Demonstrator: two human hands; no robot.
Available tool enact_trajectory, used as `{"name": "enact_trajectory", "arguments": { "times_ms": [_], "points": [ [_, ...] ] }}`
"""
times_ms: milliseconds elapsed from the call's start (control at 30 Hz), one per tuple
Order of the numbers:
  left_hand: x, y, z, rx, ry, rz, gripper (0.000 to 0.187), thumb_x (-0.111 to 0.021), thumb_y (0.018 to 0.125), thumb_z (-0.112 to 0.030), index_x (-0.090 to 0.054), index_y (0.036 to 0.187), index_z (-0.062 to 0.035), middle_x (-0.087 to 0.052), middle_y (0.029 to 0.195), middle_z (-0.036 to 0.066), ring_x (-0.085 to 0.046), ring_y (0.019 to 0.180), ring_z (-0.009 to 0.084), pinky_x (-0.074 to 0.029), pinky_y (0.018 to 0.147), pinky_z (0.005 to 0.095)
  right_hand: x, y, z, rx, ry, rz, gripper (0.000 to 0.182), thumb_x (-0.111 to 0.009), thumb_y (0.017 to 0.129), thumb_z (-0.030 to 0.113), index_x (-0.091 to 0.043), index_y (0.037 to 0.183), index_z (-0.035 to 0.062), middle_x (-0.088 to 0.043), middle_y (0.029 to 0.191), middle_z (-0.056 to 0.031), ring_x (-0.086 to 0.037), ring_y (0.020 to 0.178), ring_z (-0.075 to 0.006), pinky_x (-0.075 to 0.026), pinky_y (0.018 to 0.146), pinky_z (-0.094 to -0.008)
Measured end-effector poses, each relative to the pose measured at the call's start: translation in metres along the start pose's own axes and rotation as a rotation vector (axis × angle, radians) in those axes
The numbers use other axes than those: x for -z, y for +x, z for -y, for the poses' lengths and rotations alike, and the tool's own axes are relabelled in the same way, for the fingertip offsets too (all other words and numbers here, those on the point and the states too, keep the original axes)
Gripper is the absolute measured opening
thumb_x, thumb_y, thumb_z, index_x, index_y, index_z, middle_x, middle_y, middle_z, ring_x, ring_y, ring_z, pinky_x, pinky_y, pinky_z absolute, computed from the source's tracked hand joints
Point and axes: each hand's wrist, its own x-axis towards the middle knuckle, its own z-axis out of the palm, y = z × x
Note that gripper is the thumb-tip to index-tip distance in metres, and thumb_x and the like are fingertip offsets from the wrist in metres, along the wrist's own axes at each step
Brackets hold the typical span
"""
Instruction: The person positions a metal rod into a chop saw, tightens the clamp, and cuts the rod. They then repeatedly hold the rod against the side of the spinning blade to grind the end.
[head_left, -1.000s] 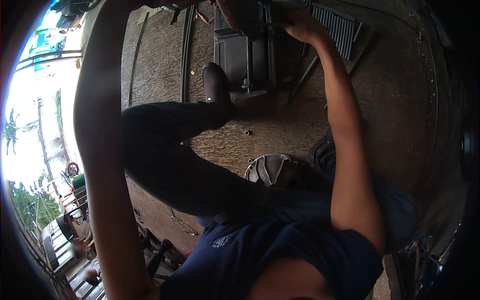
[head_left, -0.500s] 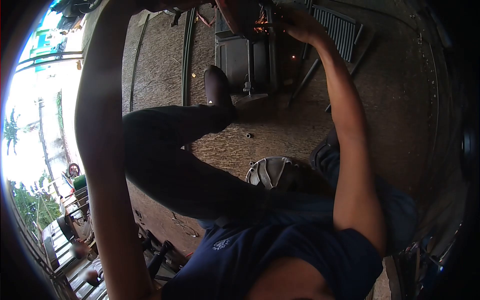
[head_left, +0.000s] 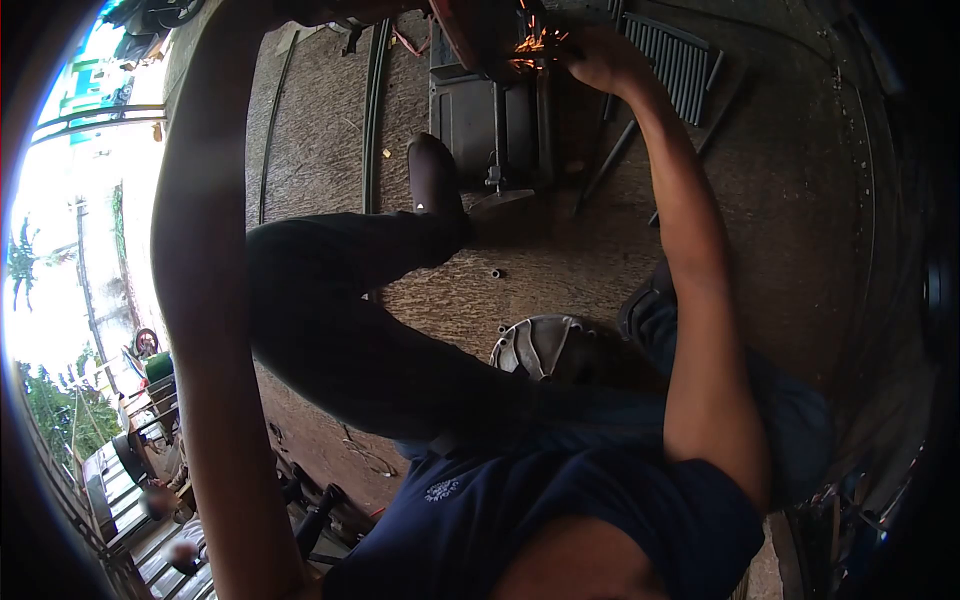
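An abrasive cut-off saw with a reddish guard (head_left: 456, 38) stands at the top of the view, over its dark metal base (head_left: 465, 115). Orange sparks (head_left: 538, 45) fly beside the guard. My right hand (head_left: 603, 62) is just right of the sparks, fingers bent around something too dark to make out. My left arm (head_left: 205, 200) stretches up to the top edge, towards the saw. The left hand is dark and mostly cut off there, so its fingers do not show. A clamp screw (head_left: 499, 130) with a flat handle (head_left: 503, 197) runs along the base towards me.
A slatted metal frame (head_left: 670, 65) and loose bars (head_left: 608, 165) lie right of the saw. Long rails (head_left: 375, 120) lie on its left. My shoe (head_left: 432, 175) is beside the base. A round ribbed metal part (head_left: 540, 343) and a short tube (head_left: 496, 273) are near my legs.
The spark stream has become brighter and larger, spreading upward beside the guard. My right hand has shifted slightly. The left arm stays nearly where it was.
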Motion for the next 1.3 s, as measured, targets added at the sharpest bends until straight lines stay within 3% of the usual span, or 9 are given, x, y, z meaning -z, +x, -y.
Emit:
{"name": "enact_trajectory", "arguments": {
  "times_ms": [233, 300, 533, 633, 733, 900, 1133, 1233, 1300],
  "points": [
    [0.038, -0.009, 0.052, 0.419, -0.744, -0.074, 0.041, -0.064, 0.086, -0.009, -0.055, 0.126, -0.0004, -0.064, 0.096, 0.005, -0.06, 0.087, 0.0149, -0.05, 0.081, 0.0277, 0.009, -0.004, 0.01, 0.034, 0.013, -0.012, 0.028, -0.053, 0.084, 0.024, -0.069, 0.102, 0.0087, -0.07, 0.098, -0.0147, -0.066, 0.096, -0.0342, -0.052, 0.084, -0.0439],
    [0.038, -0.019, 0.085, -0.243, 0.63, -0.236, 0.037, -0.065, 0.086, -0.009, -0.058, 0.122, -0.0016, -0.06, 0.076, 0.002, -0.056, 0.072, 0.0114, -0.049, 0.065, 0.0284, 0.017, -0.007, 0.02, -0.018, -0.008, -0.003, 0.027, -0.054, 0.084, 0.024, -0.069, 0.099, 0.0071, -0.07, 0.096, -0.0152, -0.066, 0.095, -0.034, -0.052, 0.082, -0.0442],
    [-0.018, 0.004, -0.053, 0.311, 1.04, 0.154, 0.038, -0.064, 0.084, -0.005, -0.059, 0.121, -0.0033, -0.062, 0.09, 0.005, -0.055, 0.077, 0.0124, -0.047, 0.072, 0.0298, 0.016, -0.004, 0.018, -0.069, -0.025, 0.035, 0.027, -0.058, 0.081, 0.026, -0.071, 0.101, 0.0123, -0.071, 0.094, -0.0141, -0.067, 0.093, -0.0353, -0.053, 0.081, -0.047],
    [-0.006, 0.01, -0.019, -0.26, 0.769, 0.075, 0.042, -0.065, 0.082, -0.008, -0.058, 0.123, -0.0037, -0.062, 0.1, 0.007, -0.054, 0.083, 0.0134, -0.046, 0.081, 0.0303, 0.015, -0.005, 0.017, -0.048, 0.017, -0.004, 0.025, -0.059, 0.08, 0.026, -0.071, 0.095, 0.009, -0.07, 0.093, -0.0158, -0.067, 0.092, -0.0359, -0.054, 0.08, -0.0466],
    [0.002, 0.012, -0.006, 0.315, -0.441, 0.039, 0.046, -0.067, 0.08, -0.008, -0.058, 0.125, -0.0044, -0.062, 0.108, 0.009, -0.056, 0.095, 0.0165, -0.044, 0.09, 0.0317, 0.015, -0.005, 0.017, -0.038, -0.024, -0.003, 0.026, -0.058, 0.08, 0.026, -0.071, 0.091, 0.0063, -0.07, 0.091, -0.0172, -0.067, 0.09, -0.0363, -0.054, 0.08, -0.046],
    [0.008, -0.002, 0.019, 0.017, 0.92, 0.018, 0.048, -0.071, 0.077, -0.005, -0.057, 0.123, -0.0048, -0.063, 0.101, 0.007, -0.057, 0.09, 0.0171, -0.046, 0.087, 0.0312, 0.018, -0.007, 0.021, -0.023, -0.047, 0.003, 0.026, -0.057, 0.079, 0.025, -0.071, 0.088, 0.0051, -0.07, 0.083, -0.0181, -0.068, 0.082, -0.0379, -0.055, 0.075, -0.0461],
    [0.001, 0.009, 0.012, -0.378, 0.542, 0.043, 0.046, -0.071, 0.078, -0.007, -0.057, 0.121, -0.0052, -0.058, 0.084, 0.003, -0.052, 0.075, 0.0147, -0.047, 0.075, 0.0305, 0.019, -0.01, 0.024, -0.071, -0.057, 0.05, 0.022, -0.058, 0.081, 0.02, -0.071, 0.09, 0.0038, -0.068, 0.086, -0.019, -0.066, 0.086, -0.0366, -0.052, 0.077, -0.0461],
    [0.003, 0.001, -0.005, 0.139, 1.018, 0.123, 0.047, -0.071, 0.078, -0.006, -0.057, 0.123, -0.0054, -0.061, 0.089, 0.005, -0.057, 0.083, 0.0171, -0.047, 0.082, 0.0307, 0.018, -0.007, 0.023, -0.075, -0.026, 0.049, 0.023, -0.058, 0.082, 0.02, -0.071, 0.092, 0.0045, -0.068, 0.086, -0.0188, -0.066, 0.087, -0.0365, -0.052, 0.078, -0.0462],
    [0.023, -0.003, 0.033, 0.233, 0.387, 0.013, 0.05, -0.072, 0.076, -0.007, -0.056, 0.124, -0.0059, -0.064, 0.107, 0.008, -0.058, 0.098, 0.0191, -0.045, 0.09, 0.0304, 0.017, -0.005, 0.02, -0.093, -0.077, 0.076, 0.024, -0.058, 0.082, 0.02, -0.071, 0.096, 0.0057, -0.069, 0.088, -0.0181, -0.066, 0.089, -0.036, -0.052, 0.079, -0.0458]
  ]
}}
